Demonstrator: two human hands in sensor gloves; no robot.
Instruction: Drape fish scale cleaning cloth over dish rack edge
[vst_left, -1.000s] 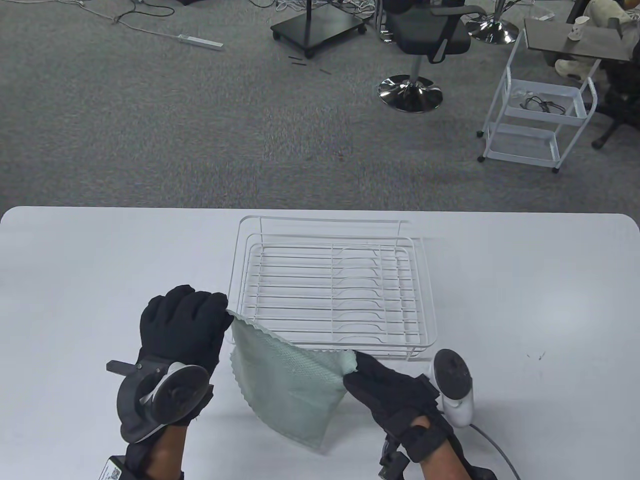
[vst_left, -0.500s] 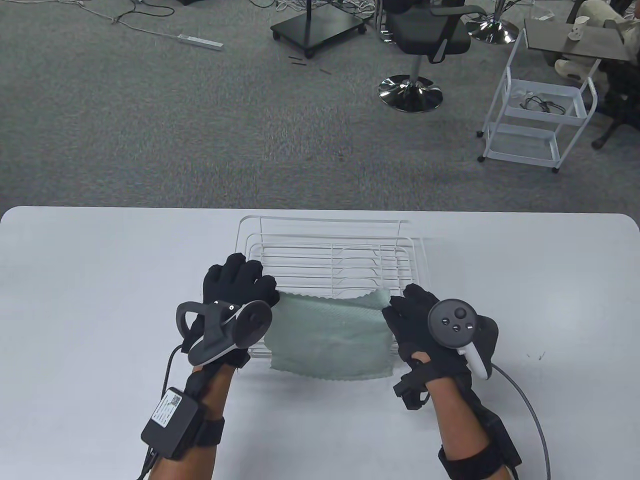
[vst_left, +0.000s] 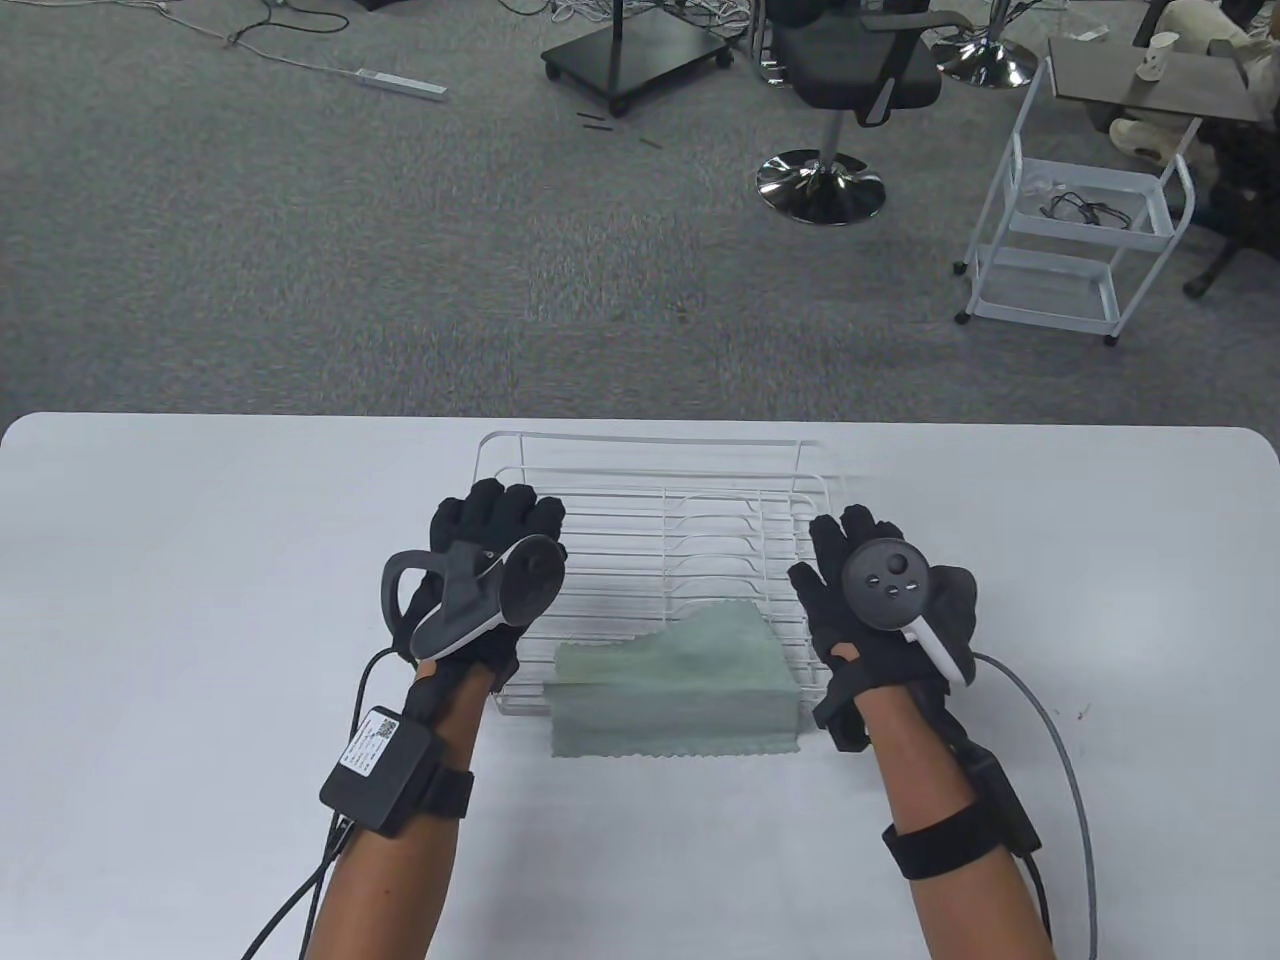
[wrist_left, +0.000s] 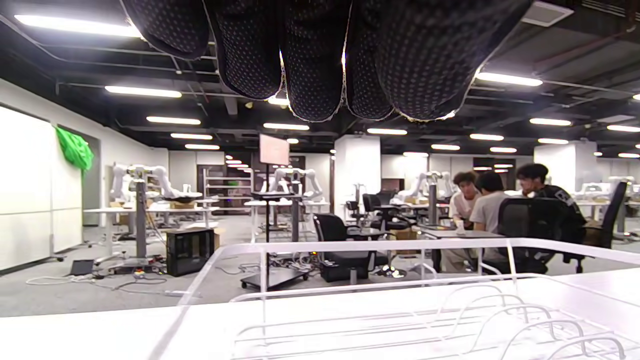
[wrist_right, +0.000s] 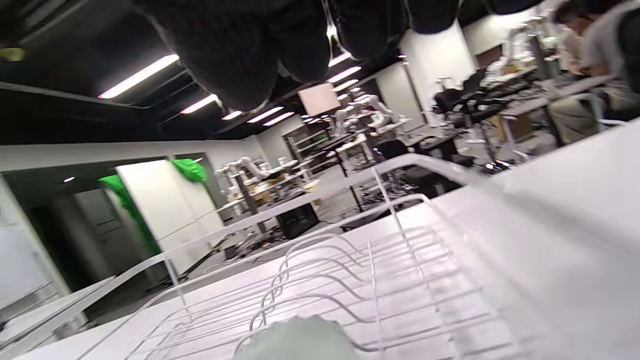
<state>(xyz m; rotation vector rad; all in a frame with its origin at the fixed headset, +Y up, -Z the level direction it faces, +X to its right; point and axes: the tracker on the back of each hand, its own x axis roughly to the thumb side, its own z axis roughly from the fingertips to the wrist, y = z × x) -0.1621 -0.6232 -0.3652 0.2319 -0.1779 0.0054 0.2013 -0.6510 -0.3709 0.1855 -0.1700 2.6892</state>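
A white bench (vst_left: 200, 600) seen from above carries a white wire dish rack (vst_left: 655, 470) near its middle. A pale green cleaning cloth (vst_left: 680, 690) with a scalloped hem hangs over the rack's near edge: part of it lies inside the rack on the wires, rumpled toward the right, and the rest falls down the outside onto the bench, where its wavy edge lies flat.

Two hands in black sensor gloves reach in from the bottom, each with a tracker strapped to its back (the trackers look like game controllers). The left hand (vst_left: 490, 580) is at the rack's left side, its fingers spread and extended over the rack's left wires, holding nothing. The right hand (vst_left: 880, 600) is at the rack's right side, fingers likewise spread and open, holding nothing. Neither hand touches the cloth, which lies between them. Whether the hands touch the rack wires cannot be told.

From the left wrist, dotted glove fingertips (wrist_left: 310, 75) hang from the top edge above the rack's rim, with an office of desks and seated people behind. From the right wrist, tilted, dark fingers (wrist_right: 235, 55) hang over the rack's curved plate dividers, and a blurred bit of the green cloth shows at the bottom edge.
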